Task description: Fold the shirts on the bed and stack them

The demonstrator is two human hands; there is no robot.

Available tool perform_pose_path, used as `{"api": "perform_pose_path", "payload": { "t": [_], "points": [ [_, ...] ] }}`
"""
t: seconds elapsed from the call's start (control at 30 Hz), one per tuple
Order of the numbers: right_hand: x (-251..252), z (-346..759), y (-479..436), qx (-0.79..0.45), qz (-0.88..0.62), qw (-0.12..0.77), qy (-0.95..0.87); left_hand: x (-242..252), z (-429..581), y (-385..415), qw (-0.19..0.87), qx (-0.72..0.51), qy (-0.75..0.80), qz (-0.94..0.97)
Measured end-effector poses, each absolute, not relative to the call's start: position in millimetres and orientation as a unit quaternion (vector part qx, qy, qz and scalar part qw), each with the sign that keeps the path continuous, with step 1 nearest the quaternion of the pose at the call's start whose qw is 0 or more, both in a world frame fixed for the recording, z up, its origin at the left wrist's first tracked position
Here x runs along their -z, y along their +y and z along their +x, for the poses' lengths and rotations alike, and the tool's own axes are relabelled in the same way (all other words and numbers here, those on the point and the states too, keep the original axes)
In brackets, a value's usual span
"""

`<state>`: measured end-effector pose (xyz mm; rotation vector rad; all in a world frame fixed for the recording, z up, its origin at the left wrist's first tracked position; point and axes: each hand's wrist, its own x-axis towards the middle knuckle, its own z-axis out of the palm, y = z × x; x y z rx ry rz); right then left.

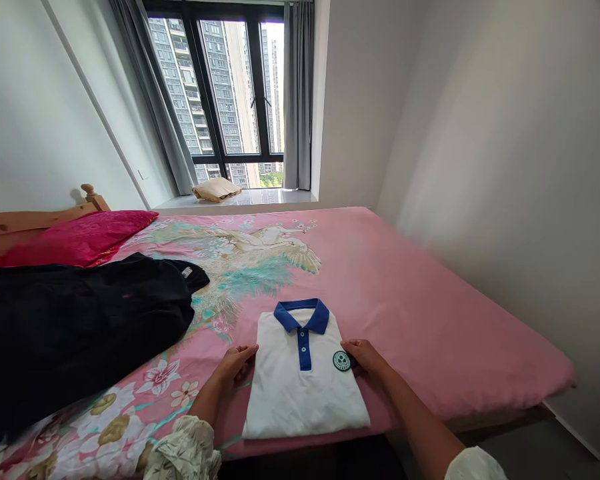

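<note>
A white polo shirt [305, 403] with a blue collar, blue button strip and round green badge lies folded on the pink bed, collar toward the window. My left hand [236, 365] pinches its left edge between thumb and fingers. On the opposite side, my right hand [364, 357] is closed on the right edge beside the badge. The shirt's sleeves are hidden from view.
Black clothing [85, 320] is heaped on the bed's left side, in front of a red pillow [87, 237] and wooden headboard [35, 219]. A folded beige cloth [217, 189] rests on the windowsill [275, 197]. The patterned pink bedsheet [405, 293] reaches toward the right wall.
</note>
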<state>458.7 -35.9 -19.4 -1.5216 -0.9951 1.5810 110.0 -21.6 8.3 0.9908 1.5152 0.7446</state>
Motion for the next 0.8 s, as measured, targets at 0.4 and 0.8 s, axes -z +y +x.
{"api": "perform_pose_path", "payload": {
  "t": [0.4,0.8],
  "points": [
    [23.9,457.1,-40.6,-0.597,-0.613,0.377,-0.354,-13.2,110.2,-32.1,0.540,-0.255,0.661,0.454],
    [24.1,456.5,-53.8,-0.582,-0.630,0.373,-0.353,-13.5,108.7,-45.5,0.554,-0.214,0.661,0.459]
  ]
}}
